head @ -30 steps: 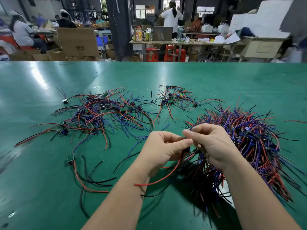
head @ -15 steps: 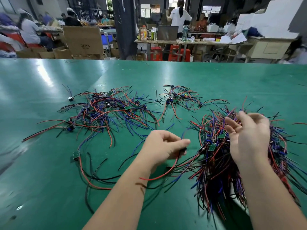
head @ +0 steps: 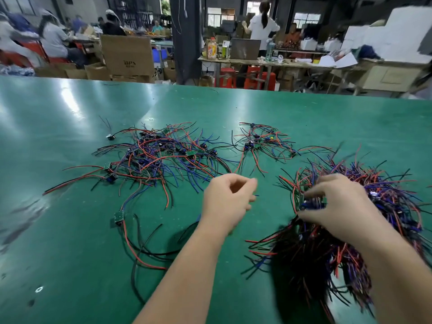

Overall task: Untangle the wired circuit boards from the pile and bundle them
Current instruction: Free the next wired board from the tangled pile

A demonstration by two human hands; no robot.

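The green table [head: 70,253] fills most of the view. At its near right lies the pile [head: 395,199], a thick heap of red, black and blue wires with small boards buried in it; its near ends fan out toward the table's near edge. A looser spread [head: 159,155] of wired boards lies left of centre, its wires splayed out flat. A small cluster [head: 259,142] sits farther off, between the spread and the pile and apart from both.

The right grip [head: 336,202] is down on the pile's left side, fingers curled and clenched on a tuft of its wires; motion blur hides which ones. The left grip [head: 228,199] hangs above bare table just left of the pile, fingers curled toward the thumb. Whether it holds anything I cannot tell.

One board [head: 118,217] lies by itself at the near left, its red and black wires looping toward the left forearm. A small round part [head: 109,136] lies at the spread's far left.

Beyond the table stand a cardboard box [head: 127,54] and other tables with people at work.
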